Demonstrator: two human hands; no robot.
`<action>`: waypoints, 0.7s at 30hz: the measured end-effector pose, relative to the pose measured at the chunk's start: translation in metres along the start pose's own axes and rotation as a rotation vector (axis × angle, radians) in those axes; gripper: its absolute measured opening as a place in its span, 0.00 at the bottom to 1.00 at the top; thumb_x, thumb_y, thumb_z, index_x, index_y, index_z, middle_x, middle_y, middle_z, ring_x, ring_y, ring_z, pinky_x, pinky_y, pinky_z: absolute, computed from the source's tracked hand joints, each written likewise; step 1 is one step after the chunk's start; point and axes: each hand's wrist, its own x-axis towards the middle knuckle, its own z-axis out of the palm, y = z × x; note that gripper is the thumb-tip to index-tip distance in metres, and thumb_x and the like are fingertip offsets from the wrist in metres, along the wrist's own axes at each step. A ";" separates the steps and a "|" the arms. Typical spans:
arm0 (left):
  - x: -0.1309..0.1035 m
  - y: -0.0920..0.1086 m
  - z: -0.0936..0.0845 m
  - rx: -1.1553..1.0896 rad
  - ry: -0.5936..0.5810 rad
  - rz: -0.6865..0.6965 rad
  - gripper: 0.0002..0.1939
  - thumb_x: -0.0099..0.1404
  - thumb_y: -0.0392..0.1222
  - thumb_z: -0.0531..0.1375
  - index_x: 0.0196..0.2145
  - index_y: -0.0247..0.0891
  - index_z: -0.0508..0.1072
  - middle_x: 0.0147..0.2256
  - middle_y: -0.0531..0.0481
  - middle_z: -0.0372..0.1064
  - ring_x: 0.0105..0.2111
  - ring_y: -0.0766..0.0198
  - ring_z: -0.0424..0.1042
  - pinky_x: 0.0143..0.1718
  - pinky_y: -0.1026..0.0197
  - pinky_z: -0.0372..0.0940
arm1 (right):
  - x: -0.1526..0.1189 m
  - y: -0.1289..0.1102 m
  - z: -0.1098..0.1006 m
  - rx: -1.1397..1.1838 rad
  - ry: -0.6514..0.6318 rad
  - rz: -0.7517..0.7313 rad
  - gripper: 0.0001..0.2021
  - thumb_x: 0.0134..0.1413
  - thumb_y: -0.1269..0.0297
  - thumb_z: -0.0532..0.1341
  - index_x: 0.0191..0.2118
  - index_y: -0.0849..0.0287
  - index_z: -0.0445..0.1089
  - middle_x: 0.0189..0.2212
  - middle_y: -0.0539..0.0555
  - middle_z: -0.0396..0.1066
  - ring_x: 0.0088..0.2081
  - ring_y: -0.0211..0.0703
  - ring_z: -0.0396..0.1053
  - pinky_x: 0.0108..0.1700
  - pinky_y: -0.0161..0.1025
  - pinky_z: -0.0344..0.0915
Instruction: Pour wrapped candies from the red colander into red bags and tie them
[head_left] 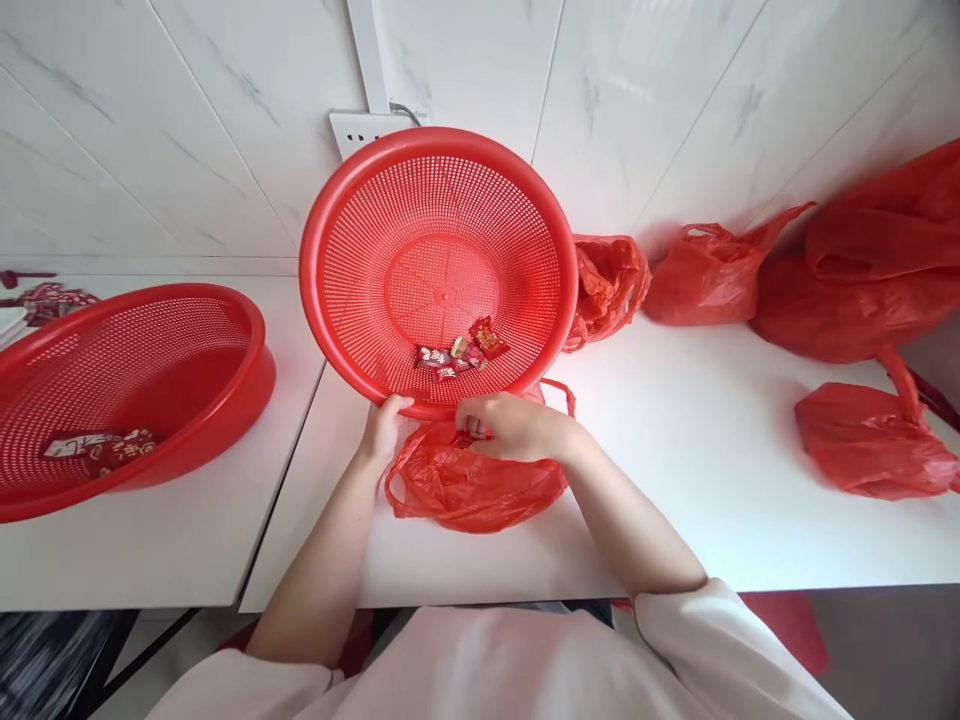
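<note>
A red perforated plastic basket (442, 215) is tilted toward me, with several wrapped candies (461, 358) gathered at the lower side of its inside. My left hand (384, 428) grips the basket's near rim, thumb over the edge and the other fingers hidden beneath. In front of the basket a red plastic bag (480, 490) lies with its mouth toward the rim. My right hand (506, 425) is over that bag, just below the rim, its fingers curled around small red-wrapped candies that only partly show.
To the left stands another red basket (255, 360) holding a few packets (97, 450). Several filled red bags (705, 275) line the wall at the right, and one bag (870, 440) sits nearer the front. A socket strip (360, 128) is on the tiled wall behind.
</note>
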 end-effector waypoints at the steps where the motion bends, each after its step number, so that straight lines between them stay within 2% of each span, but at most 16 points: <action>1: 0.000 0.000 0.000 -0.009 -0.014 -0.004 0.13 0.49 0.42 0.61 0.34 0.35 0.73 0.33 0.48 0.75 0.38 0.53 0.74 0.40 0.56 0.68 | 0.002 -0.003 0.004 -0.022 -0.017 0.017 0.08 0.52 0.69 0.61 0.40 0.60 0.68 0.34 0.53 0.73 0.32 0.40 0.69 0.31 0.34 0.61; 4: 0.001 0.000 -0.001 -0.021 -0.057 0.009 0.12 0.50 0.42 0.60 0.33 0.35 0.74 0.33 0.48 0.75 0.36 0.54 0.74 0.38 0.57 0.68 | 0.007 -0.006 0.008 -0.023 0.016 0.016 0.06 0.57 0.66 0.58 0.40 0.60 0.68 0.34 0.54 0.73 0.33 0.39 0.69 0.33 0.34 0.61; 6: 0.001 0.000 0.000 -0.004 -0.061 0.036 0.12 0.50 0.41 0.60 0.33 0.35 0.74 0.34 0.48 0.75 0.36 0.55 0.74 0.39 0.57 0.67 | 0.009 -0.004 0.005 -0.020 0.138 -0.003 0.07 0.62 0.67 0.53 0.40 0.59 0.68 0.34 0.53 0.73 0.34 0.38 0.69 0.36 0.34 0.62; 8: 0.000 -0.001 0.003 -0.001 -0.061 0.064 0.12 0.51 0.40 0.60 0.34 0.35 0.74 0.36 0.48 0.75 0.38 0.55 0.74 0.41 0.57 0.67 | 0.012 0.001 0.002 -0.059 0.304 0.043 0.10 0.64 0.67 0.49 0.42 0.59 0.68 0.37 0.54 0.72 0.36 0.39 0.69 0.40 0.35 0.62; 10: -0.004 0.000 0.006 -0.023 -0.071 0.052 0.13 0.51 0.39 0.60 0.36 0.35 0.74 0.37 0.48 0.75 0.39 0.55 0.74 0.41 0.57 0.68 | 0.017 0.008 0.003 -0.126 0.419 0.141 0.12 0.65 0.66 0.49 0.47 0.61 0.66 0.44 0.60 0.71 0.44 0.43 0.69 0.45 0.38 0.63; 11: -0.006 0.000 0.009 -0.036 -0.085 0.027 0.14 0.51 0.39 0.61 0.37 0.35 0.73 0.37 0.48 0.75 0.38 0.54 0.74 0.40 0.56 0.68 | 0.020 0.013 0.005 -0.153 0.433 0.175 0.14 0.65 0.64 0.50 0.51 0.62 0.65 0.48 0.62 0.69 0.48 0.46 0.68 0.49 0.40 0.62; 14: -0.012 0.002 0.014 -0.067 -0.155 -0.073 0.16 0.51 0.40 0.60 0.39 0.34 0.73 0.36 0.47 0.75 0.36 0.53 0.75 0.36 0.54 0.70 | 0.029 0.024 0.014 -0.186 0.326 0.171 0.25 0.64 0.57 0.52 0.61 0.65 0.56 0.58 0.67 0.60 0.59 0.52 0.59 0.57 0.46 0.57; 16: -0.013 0.002 0.016 -0.071 -0.173 -0.084 0.15 0.51 0.40 0.59 0.38 0.34 0.73 0.37 0.47 0.75 0.36 0.52 0.75 0.36 0.54 0.70 | 0.032 0.028 0.019 -0.180 0.265 0.148 0.28 0.63 0.54 0.52 0.64 0.65 0.53 0.61 0.68 0.57 0.61 0.54 0.57 0.59 0.48 0.55; 18: -0.012 0.000 0.014 -0.049 -0.160 -0.062 0.14 0.52 0.40 0.59 0.37 0.34 0.73 0.37 0.47 0.75 0.38 0.53 0.74 0.36 0.56 0.70 | 0.031 0.029 0.020 -0.163 0.249 0.127 0.27 0.63 0.54 0.52 0.63 0.65 0.56 0.58 0.68 0.61 0.58 0.54 0.61 0.57 0.48 0.58; 21: -0.007 -0.005 0.009 -0.009 -0.140 -0.044 0.12 0.52 0.41 0.59 0.34 0.34 0.73 0.33 0.47 0.75 0.34 0.54 0.75 0.32 0.58 0.69 | 0.027 0.027 0.015 -0.099 0.239 0.046 0.20 0.62 0.58 0.54 0.56 0.63 0.66 0.49 0.62 0.71 0.47 0.49 0.69 0.49 0.42 0.63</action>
